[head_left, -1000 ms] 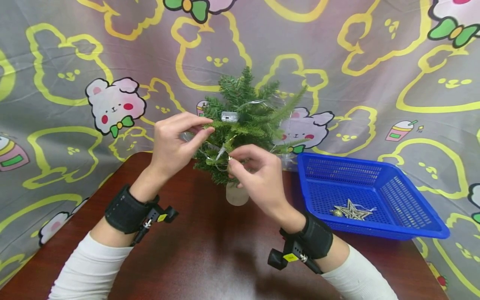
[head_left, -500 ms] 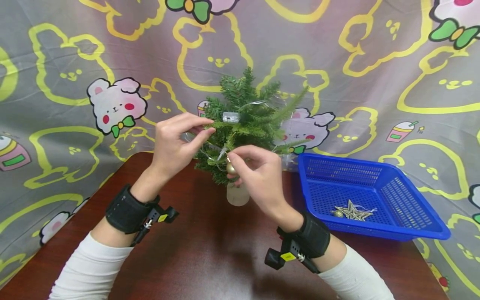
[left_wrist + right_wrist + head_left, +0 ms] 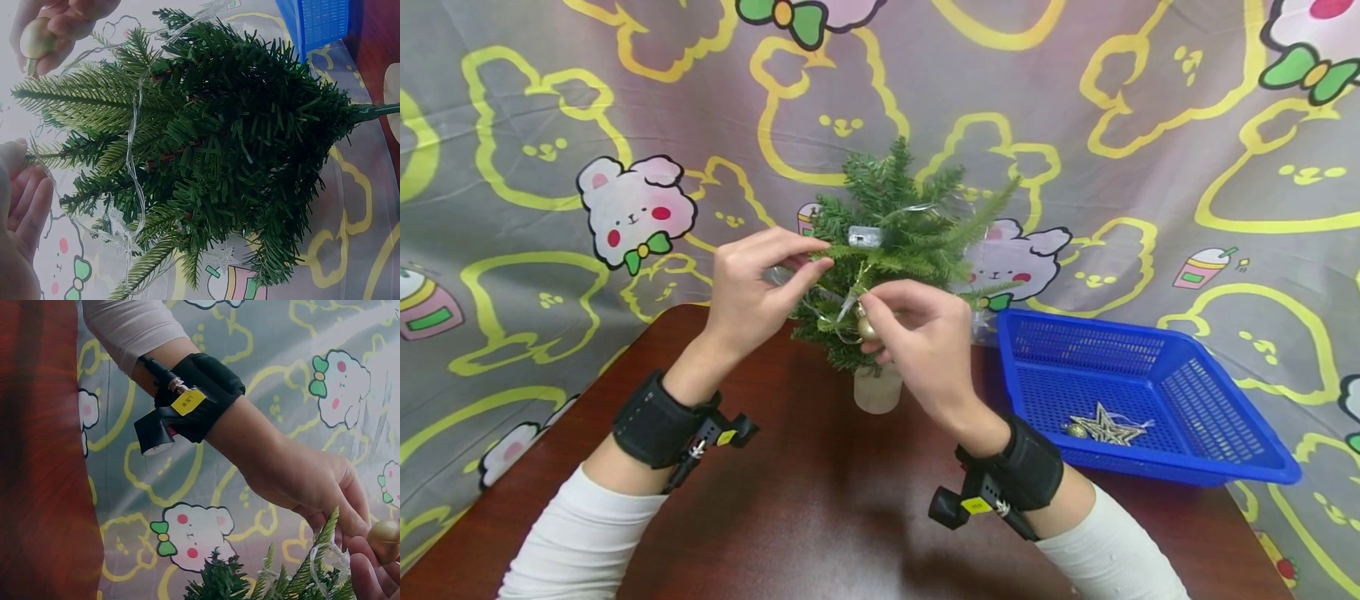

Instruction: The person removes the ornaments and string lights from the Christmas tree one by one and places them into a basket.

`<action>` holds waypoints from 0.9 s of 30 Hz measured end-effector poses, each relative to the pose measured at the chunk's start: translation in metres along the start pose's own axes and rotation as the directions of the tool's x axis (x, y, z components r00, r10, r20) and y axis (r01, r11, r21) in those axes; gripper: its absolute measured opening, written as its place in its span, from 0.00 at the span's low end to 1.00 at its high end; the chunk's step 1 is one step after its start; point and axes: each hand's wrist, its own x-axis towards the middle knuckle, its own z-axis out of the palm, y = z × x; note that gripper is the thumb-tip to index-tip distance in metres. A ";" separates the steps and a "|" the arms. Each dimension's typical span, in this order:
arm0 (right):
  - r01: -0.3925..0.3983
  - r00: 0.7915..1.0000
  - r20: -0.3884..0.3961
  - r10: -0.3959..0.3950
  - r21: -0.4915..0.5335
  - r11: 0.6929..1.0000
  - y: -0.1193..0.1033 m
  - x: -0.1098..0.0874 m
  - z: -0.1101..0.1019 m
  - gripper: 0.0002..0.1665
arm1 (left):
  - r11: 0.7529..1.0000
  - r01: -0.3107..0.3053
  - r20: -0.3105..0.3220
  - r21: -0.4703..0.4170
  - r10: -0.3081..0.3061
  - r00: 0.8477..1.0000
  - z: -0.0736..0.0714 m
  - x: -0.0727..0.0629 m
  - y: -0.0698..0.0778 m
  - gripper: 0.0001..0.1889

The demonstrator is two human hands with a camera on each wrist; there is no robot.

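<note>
A small green artificial Christmas tree [image 3: 887, 179] stands on a pale base [image 3: 877, 392]. My left hand [image 3: 752, 287] pinches a branch tip [image 3: 47, 155] on the tree's left side between thumb and finger, seen best in the left wrist view. At the front of the tree, my right hand [image 3: 928, 346] holds a gold ball ornament [image 3: 867, 330] by its top with thumb and index finger. That ball [image 3: 385, 540] is also plain in the right wrist view. A clear string of lights [image 3: 132, 150] winds through the branches, with a clear plastic box [image 3: 865, 237] near the front.
To the right, a blue basket [image 3: 1150, 329] sits on the brown table [image 3: 790, 500]. It contains a glittery gold star [image 3: 1108, 426] and a small gold ball [image 3: 1077, 431]. A patterned grey cloth [image 3: 1075, 75] hangs behind and at the sides.
The gold ball, mostly hidden by fingers earlier, has come into view below my right fingertips, then risen slightly with that hand. My left hand keeps its pinch on the branch.
</note>
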 end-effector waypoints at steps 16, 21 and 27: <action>-0.015 1.000 0.008 0.014 0.042 0.999 -0.006 0.004 0.000 0.08 | 1.000 0.008 -0.003 -0.002 -0.008 1.000 0.000 0.001 0.002 0.07; -0.026 0.999 0.020 0.025 0.052 0.998 -0.006 0.003 -0.001 0.08 | 1.000 0.007 0.003 0.004 -0.007 1.000 0.000 0.000 0.001 0.07; -0.024 0.999 0.032 0.022 0.050 0.998 -0.008 0.000 -0.003 0.08 | 1.000 0.008 0.000 0.004 -0.008 1.000 0.000 0.000 0.002 0.07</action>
